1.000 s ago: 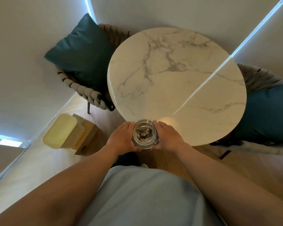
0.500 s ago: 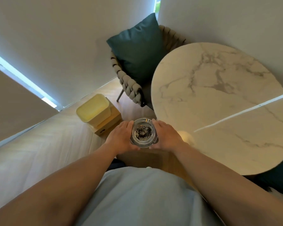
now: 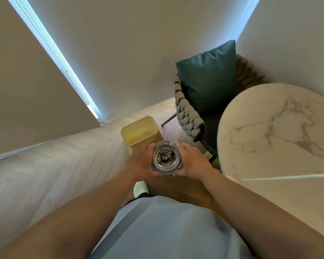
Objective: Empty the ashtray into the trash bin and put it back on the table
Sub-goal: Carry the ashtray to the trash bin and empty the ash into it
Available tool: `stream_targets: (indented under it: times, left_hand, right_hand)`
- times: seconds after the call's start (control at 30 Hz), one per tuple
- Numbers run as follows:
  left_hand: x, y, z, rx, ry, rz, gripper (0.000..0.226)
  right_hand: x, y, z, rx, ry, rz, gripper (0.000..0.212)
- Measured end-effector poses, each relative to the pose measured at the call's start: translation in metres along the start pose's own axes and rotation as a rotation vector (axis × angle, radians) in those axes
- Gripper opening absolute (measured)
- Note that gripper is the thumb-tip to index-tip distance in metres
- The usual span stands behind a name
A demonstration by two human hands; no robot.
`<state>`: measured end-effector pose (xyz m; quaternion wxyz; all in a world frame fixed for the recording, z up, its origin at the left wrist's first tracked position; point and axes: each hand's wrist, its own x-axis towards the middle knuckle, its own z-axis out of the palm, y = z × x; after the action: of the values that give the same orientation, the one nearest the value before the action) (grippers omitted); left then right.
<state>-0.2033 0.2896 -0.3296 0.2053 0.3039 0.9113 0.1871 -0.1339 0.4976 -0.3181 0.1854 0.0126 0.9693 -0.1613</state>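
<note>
A round metal ashtray with dark ash in its bowl is held level between both hands. My left hand grips its left side and my right hand grips its right side. The ashtray hangs in the air just in front of a yellow trash bin that stands open on the wooden floor. The round marble table lies to the right, away from the ashtray.
A woven chair with a teal cushion stands between the bin and the table. Walls with blinds close the far side. A white shoe shows on the floor below the hands.
The view has swung left, away from the table. The ashtray, held in both hands, has left the table edge and now sits close in front of the yellow bin.
</note>
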Motion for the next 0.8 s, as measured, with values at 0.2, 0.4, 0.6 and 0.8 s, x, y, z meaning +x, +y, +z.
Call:
stream_targets:
  times: [0.2, 0.4, 0.6, 0.8]
  left_hand:
    - [0.021, -0.044, -0.028, 0.002, 0.044, -0.004, 0.109]
    - [0.025, -0.078, -0.046, -0.014, 0.071, -0.05, 0.108]
    - [0.022, -0.096, -0.049, -0.038, 0.096, -0.118, 0.108]
    - [0.023, -0.098, -0.047, -0.066, 0.105, -0.191, 0.108]
  right_hand:
    - [0.056, -0.025, -0.014, 0.006, -0.012, -0.037, 0.114]
    - [0.092, -0.052, -0.019, 0.019, -0.027, -0.069, 0.11]
    - [0.116, -0.066, -0.022, -0.005, -0.067, -0.129, 0.109]
    - [0.133, -0.065, -0.025, -0.029, -0.121, -0.189, 0.111]
